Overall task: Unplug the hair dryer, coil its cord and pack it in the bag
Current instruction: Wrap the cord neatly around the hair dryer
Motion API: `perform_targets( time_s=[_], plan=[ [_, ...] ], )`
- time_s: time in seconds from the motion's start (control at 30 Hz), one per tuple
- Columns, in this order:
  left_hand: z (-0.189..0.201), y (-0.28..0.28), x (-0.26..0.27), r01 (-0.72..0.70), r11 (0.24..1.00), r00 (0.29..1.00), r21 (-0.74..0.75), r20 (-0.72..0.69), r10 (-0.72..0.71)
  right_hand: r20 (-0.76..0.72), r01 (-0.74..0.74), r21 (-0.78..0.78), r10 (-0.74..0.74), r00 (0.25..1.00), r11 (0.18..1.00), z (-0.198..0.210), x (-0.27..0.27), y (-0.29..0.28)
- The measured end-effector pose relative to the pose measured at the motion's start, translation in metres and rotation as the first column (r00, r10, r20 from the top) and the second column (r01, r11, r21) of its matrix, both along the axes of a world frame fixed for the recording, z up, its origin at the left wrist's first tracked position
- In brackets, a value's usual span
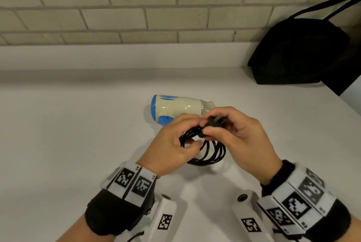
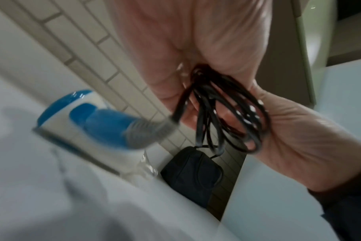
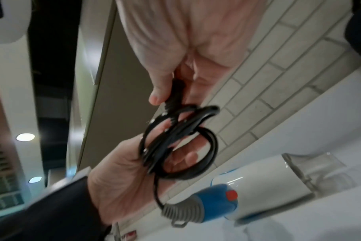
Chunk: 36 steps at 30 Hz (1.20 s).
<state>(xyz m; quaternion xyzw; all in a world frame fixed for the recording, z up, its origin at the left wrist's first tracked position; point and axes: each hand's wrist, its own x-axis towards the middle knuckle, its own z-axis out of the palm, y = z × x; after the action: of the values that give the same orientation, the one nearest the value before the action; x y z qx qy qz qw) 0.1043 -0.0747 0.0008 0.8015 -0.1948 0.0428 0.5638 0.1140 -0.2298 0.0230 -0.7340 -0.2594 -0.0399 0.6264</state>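
Note:
A white and blue hair dryer (image 1: 176,108) lies on its side on the white counter (image 1: 78,134), nozzle pointing right. Its black cord (image 1: 211,154) is wound into a coil of several loops just in front of it. My left hand (image 1: 175,144) grips the coil's left side, the loops running through its fingers (image 2: 198,112). My right hand (image 1: 234,132) pinches the black plug (image 1: 214,121) at the top of the coil (image 3: 175,143) between thumb and fingers. The cord leaves the coil and enters the dryer's grey strain relief (image 3: 181,210). A black bag (image 1: 304,50) stands at the back right.
A brick-tiled wall (image 1: 136,7) runs behind the counter. The black bag leans against it, handles (image 1: 332,5) up. The counter's right edge (image 1: 347,109) runs diagonally past the bag.

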Motion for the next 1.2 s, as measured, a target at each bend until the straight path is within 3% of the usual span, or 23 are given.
perform_targets(
  time_s=[0.1,0.27,0.57,0.77,1.0,1.13,1.2],
  plan=[
    [0.007,0.004,0.003,0.038,0.998,0.999,0.055,-0.014,-0.037,0.008,-0.068,-0.057,0.069,0.998,0.996,0.002,-0.001,0.001],
    [0.006,0.007,0.003,-0.032,0.991,0.998,-0.132,-0.057,0.025,-0.141,-0.139,0.167,0.163,0.977,0.976,0.002,-0.004,0.000],
    [0.007,0.013,0.003,0.035,0.969,0.987,-0.244,-0.144,-0.072,-0.312,-0.024,0.346,0.139,0.940,0.938,-0.007,-0.003,-0.009],
    [0.002,0.010,0.000,-0.059,0.979,0.983,-0.193,-0.184,0.023,-0.351,0.036,0.331,0.088,0.932,0.943,-0.008,-0.002,-0.010],
    [-0.016,-0.003,-0.001,-0.200,0.979,0.979,-0.036,-0.038,0.198,-0.146,-0.032,0.082,0.043,0.988,0.996,-0.001,-0.007,-0.006],
    [-0.013,-0.005,-0.005,-0.135,0.987,0.989,0.089,0.079,0.128,-0.304,0.111,0.209,-0.043,0.952,0.972,-0.001,0.001,-0.007],
    [-0.015,-0.005,-0.007,-0.073,0.995,0.997,0.075,0.036,0.070,-0.345,0.150,0.164,-0.086,0.935,0.975,-0.005,0.005,-0.006]
  ],
)
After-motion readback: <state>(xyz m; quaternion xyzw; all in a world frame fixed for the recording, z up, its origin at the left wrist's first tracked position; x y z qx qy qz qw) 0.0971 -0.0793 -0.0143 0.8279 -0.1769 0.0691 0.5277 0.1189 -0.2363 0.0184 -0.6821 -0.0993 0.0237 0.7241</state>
